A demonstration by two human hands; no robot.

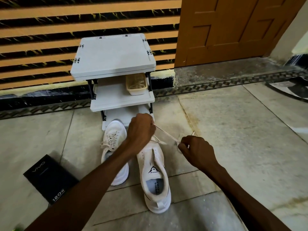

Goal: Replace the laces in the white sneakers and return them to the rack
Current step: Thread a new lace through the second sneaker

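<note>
Left hand (141, 129) pinching lace (165, 133), forearm (106, 165) across laced sneaker (113, 135), black box (50, 179) beside

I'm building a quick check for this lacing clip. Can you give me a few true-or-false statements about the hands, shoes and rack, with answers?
1. The left hand and right hand grip one lace stretched between them. True.
2. A basket sits on the middle shelf of the rack. True.
3. Both sneakers are on the rack. False: they stand on the floor in front of it.
4. The box lies right of the sneakers. False: it lies to their left.
</note>
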